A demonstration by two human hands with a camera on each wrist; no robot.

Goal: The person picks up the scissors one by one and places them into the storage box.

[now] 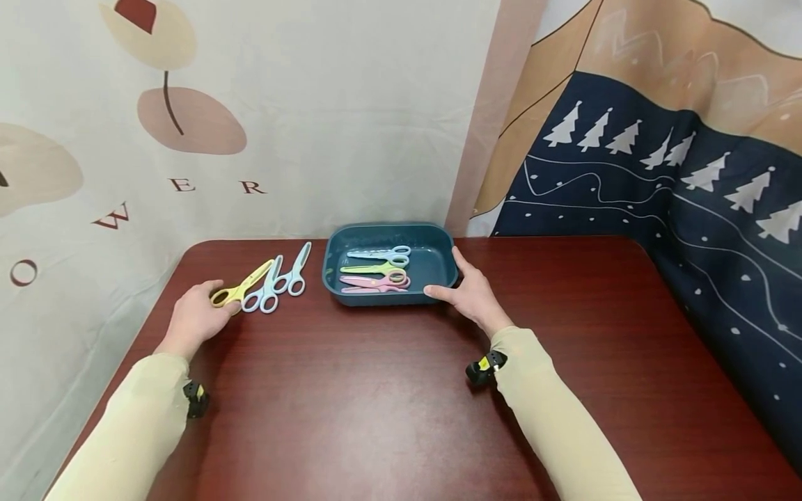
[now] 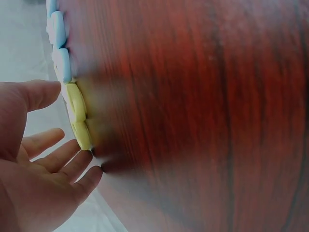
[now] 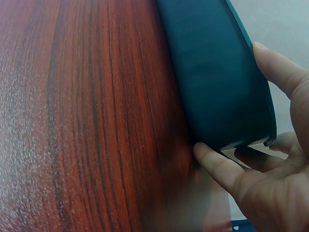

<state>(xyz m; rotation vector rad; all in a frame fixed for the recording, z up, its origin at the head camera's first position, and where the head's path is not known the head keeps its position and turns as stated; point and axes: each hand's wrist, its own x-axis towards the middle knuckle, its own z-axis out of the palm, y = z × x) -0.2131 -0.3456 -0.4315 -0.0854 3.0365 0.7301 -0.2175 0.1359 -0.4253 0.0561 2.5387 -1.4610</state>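
Observation:
My left hand [image 1: 199, 314] is at the handles of the yellow scissors [image 1: 243, 287], thumb and fingers spread on either side. In the left wrist view those yellow handles [image 2: 77, 104] show between the thumb and the other fingers, without a clear pinch. Beside them lie light-blue scissors [image 1: 266, 287], then another blue pair [image 1: 295, 272]. My right hand [image 1: 471, 292] holds the front right corner of a dark teal plastic tray [image 1: 432, 259], thumb on the rim and fingers along the outside. Inside the tray are blue scissors [image 1: 379, 255], green scissors [image 1: 370, 268] and pink ones [image 1: 370, 282].
The dark red wooden table [image 1: 351, 396] carries everything, with the tray near its back edge. A pale printed cloth [image 1: 338, 111] hangs behind it. To the right hangs a navy cloth [image 1: 595, 188] with white trees.

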